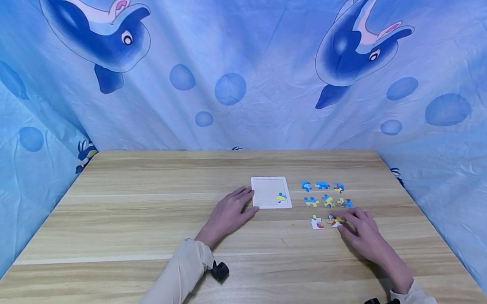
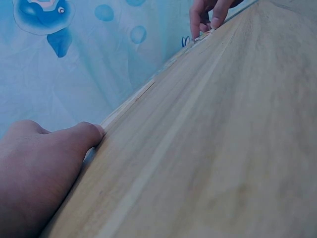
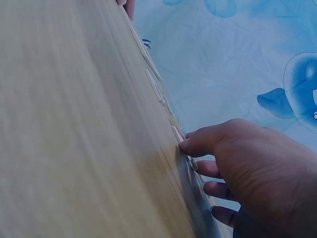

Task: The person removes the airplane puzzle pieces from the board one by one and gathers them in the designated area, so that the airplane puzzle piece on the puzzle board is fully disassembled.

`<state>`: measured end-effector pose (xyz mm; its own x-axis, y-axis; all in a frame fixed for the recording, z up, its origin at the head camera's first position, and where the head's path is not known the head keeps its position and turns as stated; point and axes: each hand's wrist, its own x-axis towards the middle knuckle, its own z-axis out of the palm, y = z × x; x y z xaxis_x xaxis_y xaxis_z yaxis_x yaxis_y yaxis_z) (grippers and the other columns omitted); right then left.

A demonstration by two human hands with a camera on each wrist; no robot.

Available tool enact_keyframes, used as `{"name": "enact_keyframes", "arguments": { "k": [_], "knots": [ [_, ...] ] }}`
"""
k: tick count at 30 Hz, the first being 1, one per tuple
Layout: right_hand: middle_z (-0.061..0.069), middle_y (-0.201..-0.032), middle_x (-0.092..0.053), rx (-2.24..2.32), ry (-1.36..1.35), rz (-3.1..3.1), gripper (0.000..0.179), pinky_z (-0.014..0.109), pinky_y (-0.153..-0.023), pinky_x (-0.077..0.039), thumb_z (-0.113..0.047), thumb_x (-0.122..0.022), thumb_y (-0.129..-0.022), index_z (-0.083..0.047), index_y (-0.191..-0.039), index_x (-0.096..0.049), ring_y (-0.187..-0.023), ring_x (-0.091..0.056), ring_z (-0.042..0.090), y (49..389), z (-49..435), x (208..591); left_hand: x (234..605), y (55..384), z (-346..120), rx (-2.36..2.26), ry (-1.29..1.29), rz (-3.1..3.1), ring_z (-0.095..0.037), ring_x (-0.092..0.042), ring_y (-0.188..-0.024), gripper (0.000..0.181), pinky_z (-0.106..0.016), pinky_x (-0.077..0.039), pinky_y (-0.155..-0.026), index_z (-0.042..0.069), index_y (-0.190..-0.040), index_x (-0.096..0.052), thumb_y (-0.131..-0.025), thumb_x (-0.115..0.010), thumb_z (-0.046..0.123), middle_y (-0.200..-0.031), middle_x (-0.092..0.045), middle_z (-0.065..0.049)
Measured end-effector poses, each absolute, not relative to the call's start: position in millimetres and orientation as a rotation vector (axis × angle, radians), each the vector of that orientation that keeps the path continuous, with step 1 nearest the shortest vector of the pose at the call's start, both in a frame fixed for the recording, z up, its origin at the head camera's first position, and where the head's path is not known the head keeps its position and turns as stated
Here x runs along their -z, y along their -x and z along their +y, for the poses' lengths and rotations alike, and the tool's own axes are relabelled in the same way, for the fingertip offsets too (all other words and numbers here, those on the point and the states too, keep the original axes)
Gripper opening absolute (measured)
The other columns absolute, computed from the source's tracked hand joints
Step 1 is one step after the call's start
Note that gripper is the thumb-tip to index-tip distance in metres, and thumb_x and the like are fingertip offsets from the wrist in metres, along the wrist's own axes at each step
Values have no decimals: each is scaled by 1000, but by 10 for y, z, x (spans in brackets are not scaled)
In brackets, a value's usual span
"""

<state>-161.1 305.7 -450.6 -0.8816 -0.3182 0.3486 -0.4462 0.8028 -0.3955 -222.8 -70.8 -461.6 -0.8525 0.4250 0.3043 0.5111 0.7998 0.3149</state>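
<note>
A square white puzzle tray (image 1: 264, 206) lies flat on the table, one blue-and-yellow piece (image 1: 281, 198) set in its lower right corner. At the tray's left side, my left hand (image 1: 229, 215) touches the edge with fairly straight fingers, its thumb by the near left corner. Farther right, my right hand (image 1: 361, 233) pinches a jigsaw piece (image 1: 333, 221) between thumb and forefinger, down at the table surface; the fingers cover part of it. Beside that piece lies a mostly white jigsaw piece (image 1: 317, 222). In the right wrist view, the thumb (image 3: 190, 143) meets the piece's edge.
Several loose jigsaw pieces lie in two rows behind, among them a blue one (image 1: 322, 185) and a yellow-and-blue one (image 1: 328, 201). The wooden table (image 1: 139, 210) ends at a blue dolphin-print curtain (image 1: 262, 116) at the back and sides.
</note>
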Motion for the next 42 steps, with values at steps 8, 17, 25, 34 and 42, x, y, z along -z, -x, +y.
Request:
{"name": "enact_keyframes", "arguments": {
  "k": [8, 17, 25, 34, 42],
  "knots": [
    [10, -109, -56, -705, -586, -2725, 33, 39, -75, -30, -7, -68, -87, -12, -120, -67, -99, -42, 26, 1613, 3058, 4512, 4618, 2232, -705, 578, 731, -2769, -19, -38, -137, 58, -36, -36, -110, 12, -139, -53, -96, -51, 50, -145, -47, -5],
    [8, -110, -58, -764, -513, -2750, 29, 36, -73, -33, -14, -67, -90, -9, -118, -66, -98, -43, 23, 1626, 3061, 4506, 4619, 2230, -710, 586, 737, -2756, -20, -39, -137, 57, -36, -36, -109, 12, -138, -54, -96, -52, 49, -145, -48, -5],
    [11, -108, -59, -811, -493, -2739, 35, 50, -82, -41, -13, -69, -87, -4, -120, -64, -106, -47, 32, 1643, 3049, 4478, 4631, 2237, -711, 567, 735, -2756, -19, -39, -137, 57, -37, -37, -109, 12, -139, -53, -96, -51, 50, -145, -48, -5],
    [9, -106, -61, -815, -549, -2702, 34, 53, -86, -40, -14, -69, -88, -5, -120, -64, -106, -48, 33, 1727, 2927, 4426, 4623, 2232, -716, 573, 745, -2741, -20, -40, -136, 57, -37, -38, -108, 12, -138, -54, -96, -52, 49, -144, -49, -5],
    [5, -104, -61, -824, -615, -2684, 35, 41, -76, -45, -14, -69, -88, -5, -122, -63, -98, -50, 22, 1817, 2776, 4399, 4623, 2235, -716, 570, 742, -2751, -20, -40, -137, 57, -36, -37, -109, 11, -138, -54, -96, -52, 49, -144, -49, -5]
  ]
}}
